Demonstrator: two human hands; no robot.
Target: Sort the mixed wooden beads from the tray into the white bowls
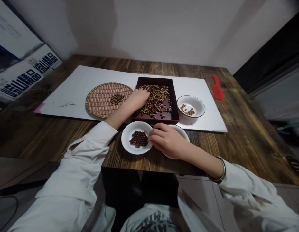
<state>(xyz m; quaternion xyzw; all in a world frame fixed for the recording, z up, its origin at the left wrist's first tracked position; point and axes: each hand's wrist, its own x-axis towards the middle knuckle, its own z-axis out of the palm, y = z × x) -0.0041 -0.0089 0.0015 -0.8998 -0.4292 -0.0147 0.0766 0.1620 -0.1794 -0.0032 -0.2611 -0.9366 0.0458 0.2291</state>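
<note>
The maroon tray [154, 79] holds mixed brown and tan beads [159, 96]. At its nine o'clock, a round woven mat [98, 103] shows pink lattice with a green rim.

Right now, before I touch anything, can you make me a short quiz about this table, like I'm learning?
1. Which hand rests in the maroon tray?
2. What does the right hand wear on its wrist?
3. True or false: the dark-rimmed white bowl holds no beads.

Key:
1. The left hand.
2. A silver-coloured bangle.
3. False: it holds a few beads.
</note>
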